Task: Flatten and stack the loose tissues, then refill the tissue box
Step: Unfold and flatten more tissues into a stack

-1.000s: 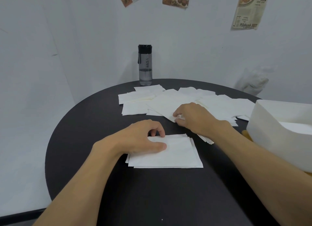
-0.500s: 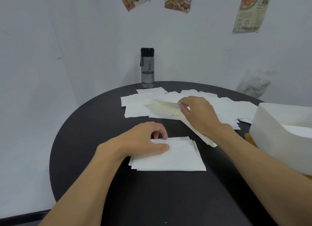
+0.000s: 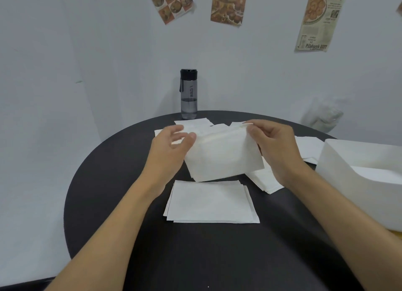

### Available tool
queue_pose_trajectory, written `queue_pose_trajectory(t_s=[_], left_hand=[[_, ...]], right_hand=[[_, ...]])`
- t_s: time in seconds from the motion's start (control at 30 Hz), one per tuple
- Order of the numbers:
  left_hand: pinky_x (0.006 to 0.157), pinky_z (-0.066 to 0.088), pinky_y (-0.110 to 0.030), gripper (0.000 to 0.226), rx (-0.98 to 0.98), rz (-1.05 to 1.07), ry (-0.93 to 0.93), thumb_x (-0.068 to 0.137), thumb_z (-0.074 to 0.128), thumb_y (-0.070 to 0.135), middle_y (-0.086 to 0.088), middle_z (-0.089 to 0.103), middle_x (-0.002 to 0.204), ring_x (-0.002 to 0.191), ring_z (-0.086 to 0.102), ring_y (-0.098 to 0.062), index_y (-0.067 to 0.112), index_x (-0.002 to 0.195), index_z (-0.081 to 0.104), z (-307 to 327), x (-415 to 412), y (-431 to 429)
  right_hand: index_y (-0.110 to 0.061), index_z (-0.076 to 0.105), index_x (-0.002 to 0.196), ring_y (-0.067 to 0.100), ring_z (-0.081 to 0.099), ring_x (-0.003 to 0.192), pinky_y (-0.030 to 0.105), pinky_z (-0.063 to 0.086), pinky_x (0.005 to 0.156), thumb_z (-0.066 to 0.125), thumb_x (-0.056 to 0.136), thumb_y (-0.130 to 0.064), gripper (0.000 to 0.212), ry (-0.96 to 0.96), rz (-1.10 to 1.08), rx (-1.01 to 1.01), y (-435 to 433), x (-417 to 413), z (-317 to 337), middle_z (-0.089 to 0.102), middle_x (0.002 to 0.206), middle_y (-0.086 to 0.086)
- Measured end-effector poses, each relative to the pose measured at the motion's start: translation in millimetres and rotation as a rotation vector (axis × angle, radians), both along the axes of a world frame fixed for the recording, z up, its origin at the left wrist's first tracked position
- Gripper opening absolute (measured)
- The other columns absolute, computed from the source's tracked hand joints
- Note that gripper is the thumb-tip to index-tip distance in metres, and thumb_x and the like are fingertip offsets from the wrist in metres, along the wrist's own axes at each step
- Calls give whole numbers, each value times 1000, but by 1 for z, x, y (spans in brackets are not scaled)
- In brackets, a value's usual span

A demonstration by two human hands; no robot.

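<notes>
A neat stack of flat white tissues (image 3: 212, 201) lies on the round black table (image 3: 121, 203) in front of me. Above it hangs a single white tissue (image 3: 224, 155), pinched at its top right corner by my right hand (image 3: 272, 147). My left hand (image 3: 171, 149) is raised at the tissue's left edge, fingers spread, touching or nearly touching it. Loose tissues (image 3: 309, 147) lie scattered behind and to the right. The white tissue box (image 3: 359, 177) stands at the right edge, open on top.
A dark water bottle (image 3: 188, 93) stands at the table's far edge against the wall. A crumpled white bag (image 3: 322, 116) sits behind the table on the right. Paper clippings hang on the wall.
My right hand has lifted one tissue off the loose pile and brought it over the stack. My left hand has left the stack and risen to the tissue's left edge.
</notes>
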State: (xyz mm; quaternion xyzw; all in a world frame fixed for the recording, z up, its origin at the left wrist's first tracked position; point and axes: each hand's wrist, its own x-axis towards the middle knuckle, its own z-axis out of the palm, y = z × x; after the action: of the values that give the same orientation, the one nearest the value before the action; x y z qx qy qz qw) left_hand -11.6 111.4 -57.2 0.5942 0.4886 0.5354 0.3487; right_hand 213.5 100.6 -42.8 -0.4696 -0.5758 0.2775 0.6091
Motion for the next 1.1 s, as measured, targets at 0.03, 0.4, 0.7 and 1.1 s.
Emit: queue_pose_trajectory(t_s=[0.03,0.4,0.7,1.1], left_hand=[[90,53,-30,33,-26,-32,-22,95,66,35,3,70,118,108,66,-13,23,126,62,0,0,0],[48,35,-17,13,26,-52,-95,99,63,17,9,54,52,46,42,-5,16,91,73,-1,3,-4],[50,27,-26,19,53,-73,-97,98,64,21,-9,51,64,51,33,-18,19,82,74,-3,5,-4],[55,17,-34,28,86,-83,-54,102,56,25,-8,46,77,60,24,-24,4,87,68,-5,4,-2]], right_hand=[[-17,78,98,15,67,103,36,52,91,58,98,-13,21,48,2,-17,0,1,-3,75,105,-5],[-35,62,110,13,66,89,17,51,75,71,90,-19,28,-243,104,-2,-5,1,-14,62,111,-14],[-31,61,92,14,56,82,26,44,74,80,79,-25,23,-418,80,-83,0,2,-22,62,105,-9],[-35,65,97,3,53,91,21,40,80,84,75,-35,29,-525,137,-140,-2,1,-22,56,113,-15]])
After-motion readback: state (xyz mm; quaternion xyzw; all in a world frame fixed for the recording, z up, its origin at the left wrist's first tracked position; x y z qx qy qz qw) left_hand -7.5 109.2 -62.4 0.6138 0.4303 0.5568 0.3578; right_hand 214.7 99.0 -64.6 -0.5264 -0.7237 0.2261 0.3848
